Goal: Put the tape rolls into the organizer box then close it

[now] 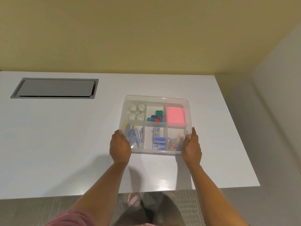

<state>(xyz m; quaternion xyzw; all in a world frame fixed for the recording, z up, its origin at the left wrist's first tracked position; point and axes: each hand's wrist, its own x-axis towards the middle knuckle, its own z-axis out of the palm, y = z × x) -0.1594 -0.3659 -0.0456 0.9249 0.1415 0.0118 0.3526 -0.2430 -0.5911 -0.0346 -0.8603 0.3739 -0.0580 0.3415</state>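
Observation:
A clear plastic organizer box [187, 111] sits on the white table, with its clear lid lying over the top. Several clear tape rolls [136, 112] lie in its far left compartment. My left hand [120, 145] grips the near left corner of the box and lid. On the opposite side, my right hand [192, 145] holds the near right corner. Other compartments hold sharpeners, a pink note pad [175, 114], pens, staple boxes and coloured paper clips.
The white table [65, 136] runs left and ends at a right edge near the grey wall. A grey cable hatch [55, 88] is set flush into the table at the far left. My feet show below the near edge.

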